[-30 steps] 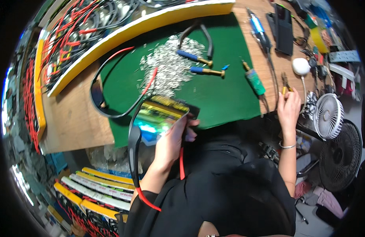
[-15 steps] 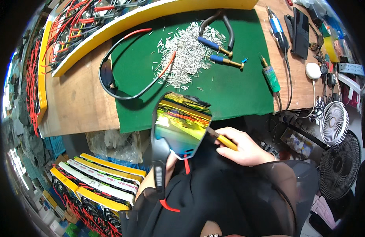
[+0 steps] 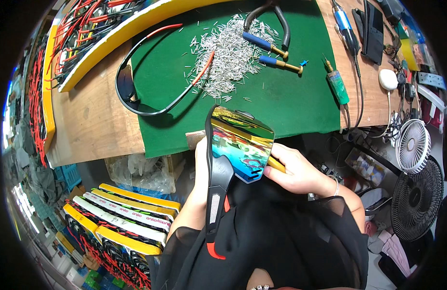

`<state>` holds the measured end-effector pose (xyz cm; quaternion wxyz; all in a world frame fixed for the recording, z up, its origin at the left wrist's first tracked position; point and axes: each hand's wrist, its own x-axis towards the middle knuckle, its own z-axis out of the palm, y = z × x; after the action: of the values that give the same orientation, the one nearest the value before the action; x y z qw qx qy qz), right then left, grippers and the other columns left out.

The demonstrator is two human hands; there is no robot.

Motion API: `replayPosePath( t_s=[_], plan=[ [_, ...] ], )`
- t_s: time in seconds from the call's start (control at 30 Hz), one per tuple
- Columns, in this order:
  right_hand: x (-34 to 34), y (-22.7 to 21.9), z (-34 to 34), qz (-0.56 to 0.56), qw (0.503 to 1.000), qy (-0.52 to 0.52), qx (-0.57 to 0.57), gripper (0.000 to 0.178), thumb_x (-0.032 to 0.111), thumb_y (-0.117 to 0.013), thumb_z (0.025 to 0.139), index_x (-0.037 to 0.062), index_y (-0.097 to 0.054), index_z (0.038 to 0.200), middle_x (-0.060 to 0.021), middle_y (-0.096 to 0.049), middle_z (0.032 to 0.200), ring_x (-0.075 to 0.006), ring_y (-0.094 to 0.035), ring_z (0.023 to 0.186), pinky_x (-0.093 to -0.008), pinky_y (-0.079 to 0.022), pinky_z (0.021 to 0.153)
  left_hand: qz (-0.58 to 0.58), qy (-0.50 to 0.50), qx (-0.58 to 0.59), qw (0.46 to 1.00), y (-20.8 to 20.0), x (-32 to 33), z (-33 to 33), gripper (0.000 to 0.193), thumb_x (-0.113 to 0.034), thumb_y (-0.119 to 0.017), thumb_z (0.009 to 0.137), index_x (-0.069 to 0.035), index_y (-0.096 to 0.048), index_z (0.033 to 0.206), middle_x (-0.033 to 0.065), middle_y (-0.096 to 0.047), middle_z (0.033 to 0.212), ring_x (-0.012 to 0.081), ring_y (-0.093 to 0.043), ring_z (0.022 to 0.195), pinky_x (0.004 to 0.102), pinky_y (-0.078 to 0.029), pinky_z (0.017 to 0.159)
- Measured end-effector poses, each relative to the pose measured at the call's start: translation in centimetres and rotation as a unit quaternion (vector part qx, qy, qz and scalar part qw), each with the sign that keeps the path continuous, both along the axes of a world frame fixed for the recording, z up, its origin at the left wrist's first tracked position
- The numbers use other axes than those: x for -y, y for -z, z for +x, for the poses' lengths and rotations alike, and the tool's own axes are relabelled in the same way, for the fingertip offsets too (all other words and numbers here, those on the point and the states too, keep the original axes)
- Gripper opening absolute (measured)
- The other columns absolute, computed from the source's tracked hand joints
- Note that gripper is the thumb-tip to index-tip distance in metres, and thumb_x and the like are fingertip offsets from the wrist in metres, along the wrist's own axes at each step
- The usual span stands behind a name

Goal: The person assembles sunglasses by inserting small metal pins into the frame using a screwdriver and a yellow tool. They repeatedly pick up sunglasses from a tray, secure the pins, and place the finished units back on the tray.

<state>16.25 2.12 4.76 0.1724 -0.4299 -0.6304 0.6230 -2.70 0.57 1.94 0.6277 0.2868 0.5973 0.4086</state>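
Large sport sunglasses (image 3: 243, 140) with a rainbow mirrored lens and black, red-tipped arms are held upright over my lap, just off the bench edge. My left hand (image 3: 201, 157) grips them from behind at their left side; its fingers are mostly hidden by the frame. My right hand (image 3: 296, 169) is closed round the yellow handle (image 3: 276, 165) of a hand tool at the lens's right edge. The tool's tip is out of sight behind the lens. Another pair of sunglasses (image 3: 127, 87) with red tips lies on the green mat (image 3: 291, 106), beside a heap of small silvery pins (image 3: 228, 58).
Dark-handled pliers (image 3: 285, 29), two blue-handled tools (image 3: 281, 64) and a green-handled tool (image 3: 336, 87) with a cord lie at the bench's right half. Yellow-edged boxes of sunglasses (image 3: 127, 237) stand at lower left. Fans (image 3: 413, 145) are at right.
The held sunglasses and my left hand have shifted right and slightly up. The tool's metal shaft, seen before beside the lens, is now hidden behind it.
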Motion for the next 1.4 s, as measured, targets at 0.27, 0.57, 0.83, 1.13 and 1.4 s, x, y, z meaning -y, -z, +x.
replayPosePath(
  t_s=[0.27,0.57,0.83,1.13,1.4],
  plan=[
    [0.0,0.0,0.0,-0.035,0.999,0.009,-0.012,0.027,0.014,-0.057,0.081,0.0015,-0.05,0.104,-0.0145,-0.059,0.092,-0.0284,-0.058,0.085,-0.0342,-0.045,0.076,0.015,0.033,-0.071,0.997,0.6,0.3,-0.2,0.017,-0.01,-0.042,0.087,0.0,-0.056,0.089,0.0039,-0.056,0.071,0.0093,-0.052,0.061,0.0215,-0.041,0.058],
    [0.0,0.3,0.1,-0.07,0.997,0.011,-0.014,0.024,0.015,-0.056,0.082,0.0008,-0.051,0.101,-0.015,-0.058,0.087,-0.0261,-0.058,0.08,-0.0332,-0.045,0.072,0.057,0.044,-0.068,0.995,-1.0,-0.4,-0.1,0.022,0.007,-0.051,0.076,0.004,-0.057,0.096,0.0074,-0.064,0.084,0.0116,-0.059,0.076,0.0246,-0.046,0.069],
    [-0.1,-1.1,-0.1,-0.019,0.998,-0.005,0.063,0.027,0.015,-0.058,0.08,-0.0008,-0.051,0.101,-0.0185,-0.057,0.089,-0.0311,-0.058,0.079,-0.0352,-0.046,0.071,-0.048,-0.01,-0.024,0.998,-1.6,-0.8,0.3,0.029,-0.026,-0.045,0.093,-0.004,-0.057,0.079,-0.0004,-0.048,0.053,0.0051,-0.041,0.046,0.0177,-0.03,0.043],
    [0.7,-1.2,-0.2,-0.13,0.99,0.042,0.016,0.028,0.012,-0.058,0.079,0.0001,-0.05,0.103,-0.0174,-0.056,0.086,-0.0327,-0.057,0.076,-0.0353,-0.046,0.067,-0.06,-0.014,-0.005,0.998,-2.4,-1.3,1.3,0.032,-0.028,-0.046,0.093,-0.002,-0.06,0.082,-0.0008,-0.048,0.053,0.0035,-0.038,0.044,0.0172,-0.027,0.042],
    [1.5,-1.7,-0.6,0.075,0.991,0.034,0.106,0.027,0.011,-0.056,0.08,-0.0011,-0.051,0.103,-0.0173,-0.057,0.087,-0.0293,-0.058,0.075,-0.0339,-0.046,0.068,-0.06,-0.007,-0.018,0.998,-2.7,-1.3,1.4,0.031,-0.027,-0.046,0.093,-0.002,-0.061,0.082,-0.0006,-0.048,0.054,0.0039,-0.038,0.044,0.0173,-0.028,0.042]
  ],
)
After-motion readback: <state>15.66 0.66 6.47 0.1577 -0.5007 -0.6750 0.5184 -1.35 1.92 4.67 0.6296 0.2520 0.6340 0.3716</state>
